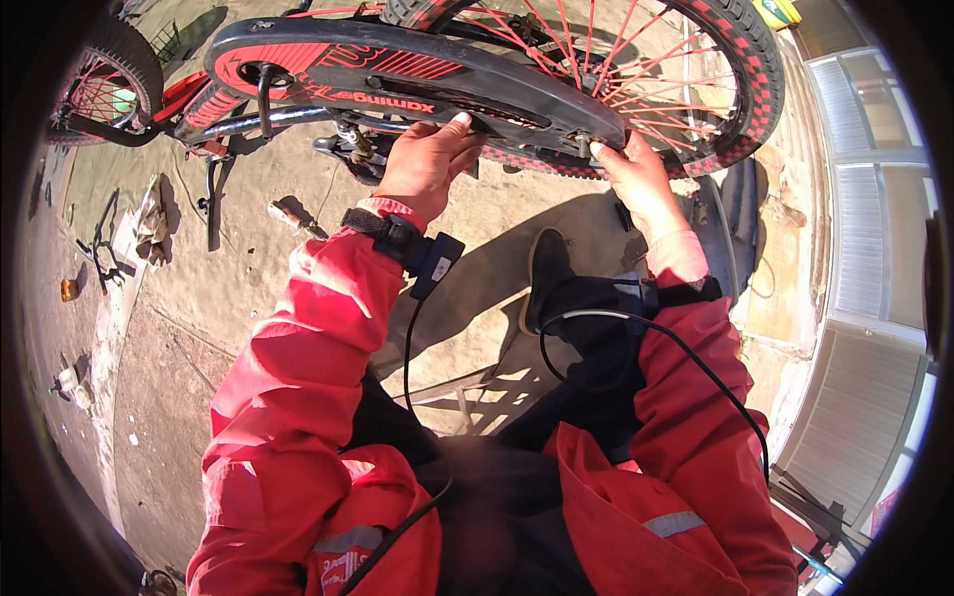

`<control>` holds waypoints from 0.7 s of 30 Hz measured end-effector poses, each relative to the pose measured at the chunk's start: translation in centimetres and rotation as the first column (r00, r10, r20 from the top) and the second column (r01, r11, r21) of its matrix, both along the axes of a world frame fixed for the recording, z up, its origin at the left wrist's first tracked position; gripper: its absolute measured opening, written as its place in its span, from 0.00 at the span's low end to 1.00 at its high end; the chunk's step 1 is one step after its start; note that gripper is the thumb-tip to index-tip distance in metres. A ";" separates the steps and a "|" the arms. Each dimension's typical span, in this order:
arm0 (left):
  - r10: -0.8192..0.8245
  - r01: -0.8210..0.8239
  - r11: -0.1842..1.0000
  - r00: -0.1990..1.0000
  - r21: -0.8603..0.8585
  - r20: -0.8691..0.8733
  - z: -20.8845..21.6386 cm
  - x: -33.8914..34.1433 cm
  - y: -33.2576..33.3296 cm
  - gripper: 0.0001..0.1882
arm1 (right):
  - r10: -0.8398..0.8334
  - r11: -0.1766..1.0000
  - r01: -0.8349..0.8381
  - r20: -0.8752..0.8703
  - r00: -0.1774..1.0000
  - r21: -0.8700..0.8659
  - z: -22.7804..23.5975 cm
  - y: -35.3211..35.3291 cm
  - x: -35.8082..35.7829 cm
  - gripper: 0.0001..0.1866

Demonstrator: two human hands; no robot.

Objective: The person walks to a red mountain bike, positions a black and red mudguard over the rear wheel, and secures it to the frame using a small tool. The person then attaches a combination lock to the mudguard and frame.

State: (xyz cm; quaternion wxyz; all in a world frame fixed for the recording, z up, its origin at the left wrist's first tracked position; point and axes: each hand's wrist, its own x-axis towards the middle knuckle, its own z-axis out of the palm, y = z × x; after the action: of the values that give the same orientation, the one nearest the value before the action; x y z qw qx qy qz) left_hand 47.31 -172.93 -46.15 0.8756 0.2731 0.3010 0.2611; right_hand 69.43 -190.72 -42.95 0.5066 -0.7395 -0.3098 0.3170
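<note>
Wheel (596, 79) beyond our right hand (644, 184) | crank (264, 99) left of our left hand (427, 167) | we're gripping the chain guard (457, 65), both hands half-curled

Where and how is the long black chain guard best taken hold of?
Probably by its lower edge, from the person's side: the chain guard is long and flat-faced, that edge faces the person, and the red-spoked wheel crowds its far side. Its length suggests two spread grips, as the left hand sits mid-length and the right hand near the narrow end.
</note>
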 end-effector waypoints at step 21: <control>-0.016 0.016 1.000 1.000 -0.017 0.022 -0.1 -0.1 0.1 0.09 | -0.040 0.998 0.040 0.012 0.999 -0.043 0.3 -0.1 -0.3 0.22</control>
State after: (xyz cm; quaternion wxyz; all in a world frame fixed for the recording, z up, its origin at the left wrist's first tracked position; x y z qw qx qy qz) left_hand 47.20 -172.88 -46.25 0.8831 0.2652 0.2915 0.2546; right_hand 69.15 -190.82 -42.69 0.4950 -0.7581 -0.2907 0.3094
